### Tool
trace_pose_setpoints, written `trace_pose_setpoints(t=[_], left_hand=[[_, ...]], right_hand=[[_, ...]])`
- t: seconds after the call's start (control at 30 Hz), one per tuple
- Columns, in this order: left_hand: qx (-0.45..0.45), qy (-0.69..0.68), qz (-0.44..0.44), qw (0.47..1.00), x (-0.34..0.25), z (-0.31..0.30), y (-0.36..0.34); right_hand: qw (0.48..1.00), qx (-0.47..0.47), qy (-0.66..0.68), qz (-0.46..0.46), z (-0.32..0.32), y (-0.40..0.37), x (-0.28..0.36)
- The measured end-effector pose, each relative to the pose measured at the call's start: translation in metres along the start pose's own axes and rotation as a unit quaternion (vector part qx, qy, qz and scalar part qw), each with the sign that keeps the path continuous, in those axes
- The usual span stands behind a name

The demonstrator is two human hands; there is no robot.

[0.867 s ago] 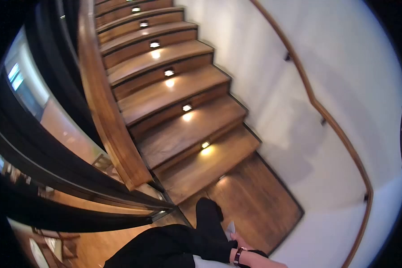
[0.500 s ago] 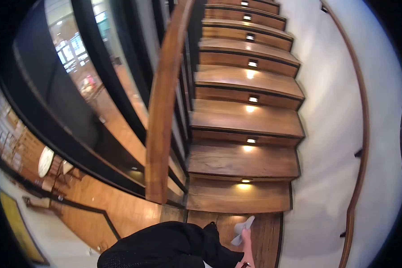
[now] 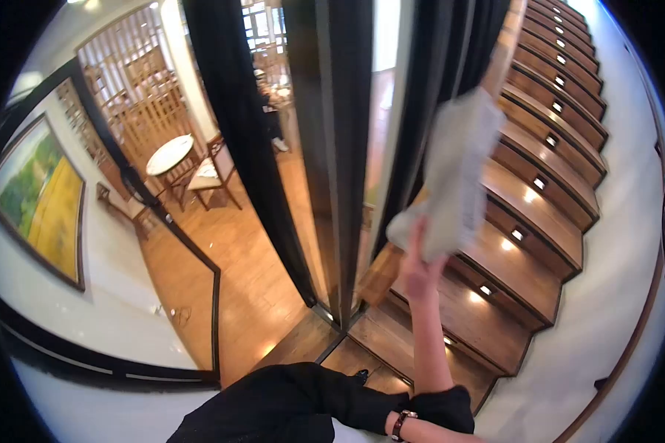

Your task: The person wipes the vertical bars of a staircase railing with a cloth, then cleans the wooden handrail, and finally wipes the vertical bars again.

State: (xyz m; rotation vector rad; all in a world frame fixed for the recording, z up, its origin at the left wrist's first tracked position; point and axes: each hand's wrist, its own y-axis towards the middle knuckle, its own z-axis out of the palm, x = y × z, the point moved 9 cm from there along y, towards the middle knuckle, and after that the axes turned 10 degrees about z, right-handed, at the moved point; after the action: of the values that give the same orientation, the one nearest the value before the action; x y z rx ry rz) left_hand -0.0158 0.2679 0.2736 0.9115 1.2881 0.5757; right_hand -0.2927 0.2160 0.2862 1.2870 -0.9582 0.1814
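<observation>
My right hand (image 3: 421, 269) is raised in the middle of the view, forearm pointing up, with its fingers closed on a light grey cloth (image 3: 458, 173). The cloth is blurred and spreads above the hand, overlapping the wooden handrail (image 3: 380, 279) and the dark balusters in this view. Much of the rail is hidden behind the hand and cloth. At the bottom edge a wrist with a dark bracelet-like watch (image 3: 399, 426) shows beside the black sleeve; I take it for my left, its fingers hidden. Black clothing (image 3: 288, 402) fills the lower middle.
Wooden stairs (image 3: 495, 258) with small riser lights climb at right, beside a white wall with a second handrail (image 3: 646, 317). Dark vertical posts (image 3: 325, 148) stand left of the stairs. Beyond them are a round table (image 3: 170, 155), a chair (image 3: 213, 173), a framed landscape (image 3: 44, 199) and a person.
My view has swung left, so the stairs now lie further right. The hand with the cloth has risen from low near the bottom step to the handrail's height in view.
</observation>
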Motion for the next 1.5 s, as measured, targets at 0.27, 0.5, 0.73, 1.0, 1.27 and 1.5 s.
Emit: trace_pose_setpoints(t=[0.27,0.5,0.73,1.0,1.27,1.5], left_hand=[[-0.127,0.202,0.015,0.971,-0.089,-0.003,-0.040],[-0.087,0.269,-0.032,0.959,-0.108,0.021,-0.055],[-0.122,0.357,0.044,0.925,-0.148,0.035,-0.048],[-0.087,0.473,0.064,0.875,-0.163,0.048,-0.049],[-0.048,0.512,0.097,0.852,-0.153,0.086,-0.044],[-0.004,0.520,0.121,0.846,-0.164,0.109,0.001]], right_hand=[[0.985,0.095,0.115,0.086,0.091,-0.009,-0.013],[0.995,0.016,0.098,0.027,0.078,0.007,0.012],[0.943,-0.174,-0.137,-0.247,0.082,0.099,0.154],[0.881,-0.319,-0.272,-0.220,0.088,0.192,0.257],[0.846,-0.353,-0.308,-0.253,0.090,0.184,0.254],[0.847,-0.340,-0.306,-0.270,0.090,0.184,0.254]])
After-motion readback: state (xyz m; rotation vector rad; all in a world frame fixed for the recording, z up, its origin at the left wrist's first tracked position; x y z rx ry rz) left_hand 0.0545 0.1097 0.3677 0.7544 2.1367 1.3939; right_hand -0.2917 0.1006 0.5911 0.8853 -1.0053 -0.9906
